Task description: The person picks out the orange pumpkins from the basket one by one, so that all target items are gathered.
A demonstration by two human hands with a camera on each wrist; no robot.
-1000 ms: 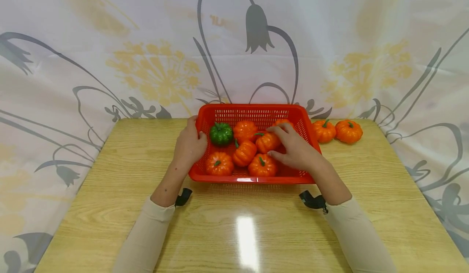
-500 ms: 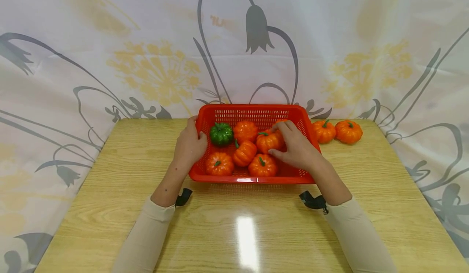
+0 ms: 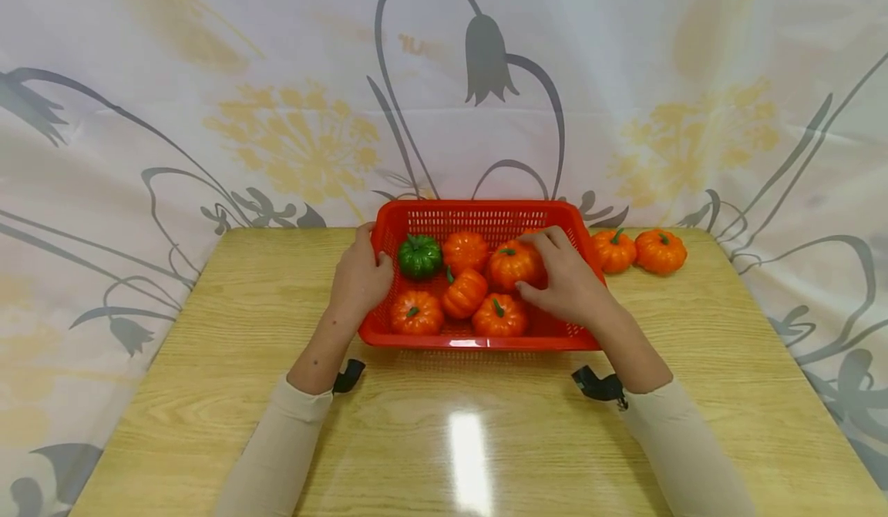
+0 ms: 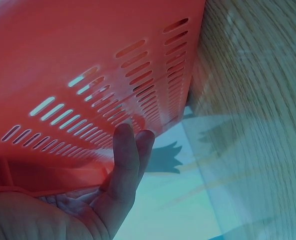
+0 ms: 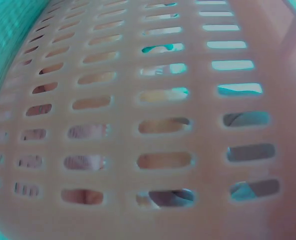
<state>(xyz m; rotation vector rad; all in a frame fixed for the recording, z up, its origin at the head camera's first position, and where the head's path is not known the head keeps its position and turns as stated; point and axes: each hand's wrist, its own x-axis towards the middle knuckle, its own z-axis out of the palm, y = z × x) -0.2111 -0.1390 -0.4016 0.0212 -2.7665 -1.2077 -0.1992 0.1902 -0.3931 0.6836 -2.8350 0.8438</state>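
Red basket [image 3: 479,342] held a green pumpkin [image 3: 419,258] at ten o'clock and orange pumpkins [image 3: 512,267]; right hand [image 3: 567,280] grasped one at two, left hand [image 3: 361,274] gripped the basket at nine, outer fingertips [image 4: 124,137] showing only from the left wrist

Left sleeve [image 3: 280,448] and right sleeve [image 3: 687,448]: plain cream cloth, each ending in a narrow cuff [image 3: 305,397]. Left block [image 3: 349,376], visible on the inner side of its cuff: black, short, curved. Right block [image 3: 598,384], likewise placed: black, angular, with a small shiny fitting [image 3: 622,403] at its rear end. Left hand [image 3: 359,274] and right hand [image 3: 565,280]: bare
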